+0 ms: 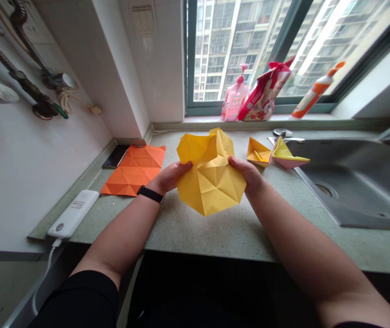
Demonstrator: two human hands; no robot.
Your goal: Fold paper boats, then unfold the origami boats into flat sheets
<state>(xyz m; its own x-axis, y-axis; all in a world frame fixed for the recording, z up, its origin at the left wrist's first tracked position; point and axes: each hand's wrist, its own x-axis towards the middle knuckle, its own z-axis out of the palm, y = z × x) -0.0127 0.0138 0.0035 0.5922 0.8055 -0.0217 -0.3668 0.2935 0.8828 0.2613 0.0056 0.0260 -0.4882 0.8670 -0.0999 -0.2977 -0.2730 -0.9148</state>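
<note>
A creased sheet of yellow origami paper (217, 187) is held up over the counter, partly folded, with its upper edge bent and standing in flaps. My left hand (174, 175) pinches its left side, thumb on the near face and fingers hidden behind. On the right side my right hand (248, 173) grips it the same way. An orange creased paper (135, 171) lies flat to the left of my left hand. Beyond my right hand stand a yellow-orange folded paper boat (259, 152) and a yellow and pink one (289, 157), side by side near the sink.
The stone counter (184, 232) runs to a steel sink (369, 182) at the right. A phone (115, 156) and a white power bank (74, 214) with a cable lie at the left. On the window sill stand a pink pump bottle (234, 98), a red bag (266, 93) and an orange-white bottle (314, 95).
</note>
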